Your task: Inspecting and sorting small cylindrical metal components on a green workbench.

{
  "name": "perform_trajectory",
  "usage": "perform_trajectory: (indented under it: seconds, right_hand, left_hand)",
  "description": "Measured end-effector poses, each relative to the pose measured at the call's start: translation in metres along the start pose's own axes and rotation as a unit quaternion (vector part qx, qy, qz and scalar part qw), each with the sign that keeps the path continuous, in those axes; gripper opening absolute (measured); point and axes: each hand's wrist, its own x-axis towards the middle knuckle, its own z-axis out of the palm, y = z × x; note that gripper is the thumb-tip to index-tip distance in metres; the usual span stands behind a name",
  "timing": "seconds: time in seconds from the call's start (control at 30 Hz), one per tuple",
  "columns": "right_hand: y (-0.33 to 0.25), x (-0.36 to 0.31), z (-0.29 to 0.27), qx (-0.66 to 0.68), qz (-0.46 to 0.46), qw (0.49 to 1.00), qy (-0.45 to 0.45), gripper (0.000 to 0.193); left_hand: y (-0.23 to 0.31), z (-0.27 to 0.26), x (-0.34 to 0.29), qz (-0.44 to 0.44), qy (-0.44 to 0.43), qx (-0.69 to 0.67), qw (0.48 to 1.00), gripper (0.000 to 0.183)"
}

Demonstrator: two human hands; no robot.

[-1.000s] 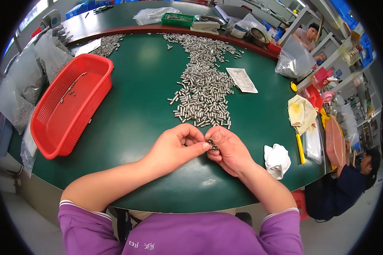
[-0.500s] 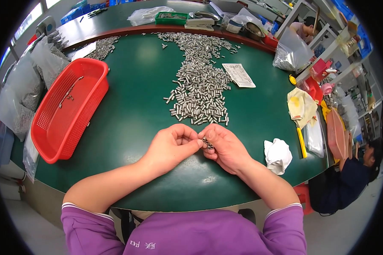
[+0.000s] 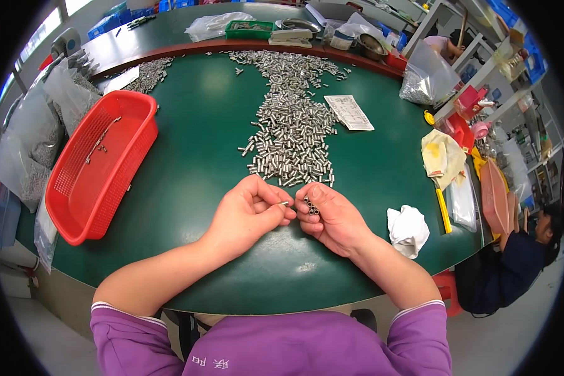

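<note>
We see both hands meeting low on the green table, just below the heap of small metal tubes. Our left hand has thumb & forefinger pinched together on one small metal pin, tip pointing right. Our right hand is curled shut round a little bundle of tubes (ends facing up, count too small to tell), fingers clamped on it. Pin tip sits just beside the bundle, nearly touching. To the left, well apart, a red basket w/ a few parts inside. A white cloth lies near the right wrist, a printed paper slip by the heap's right side. Another person sits at the right edge.
</note>
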Motion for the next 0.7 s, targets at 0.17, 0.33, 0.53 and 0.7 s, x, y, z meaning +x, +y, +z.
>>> perform_trajectory:
  seconds: [0.17, 0.33, 0.53, 0.7]
  right_hand:
    - [-0.0010, -0.0007, 0.0005, 0.004, 0.000, 1.000, 0.003, 0.035]
    - [-0.0015, -0.0005, -0.0004, 0.027, 0.006, 1.000, 0.001, 0.034]
    - [-0.0025, -0.0016, 0.0024, 0.035, 0.000, 0.999, 0.014, 0.033]
    - [-0.0021, -0.0012, 0.0015, 0.027, -0.006, 1.000, 0.016, 0.033]
  left_hand:
    - [0.0016, -0.0011, 0.0008, -0.010, -0.022, 0.004, 1.000, 0.015]
    - [0.0068, -0.0006, 0.0001, -0.044, -0.017, 0.023, 0.999, 0.017]
    - [0.0048, 0.0010, -0.0005, -0.025, -0.027, 0.027, 0.999, 0.018]
    - [-0.0018, 0.0005, -0.0022, 0.040, -0.024, 0.053, 0.998, 0.018]
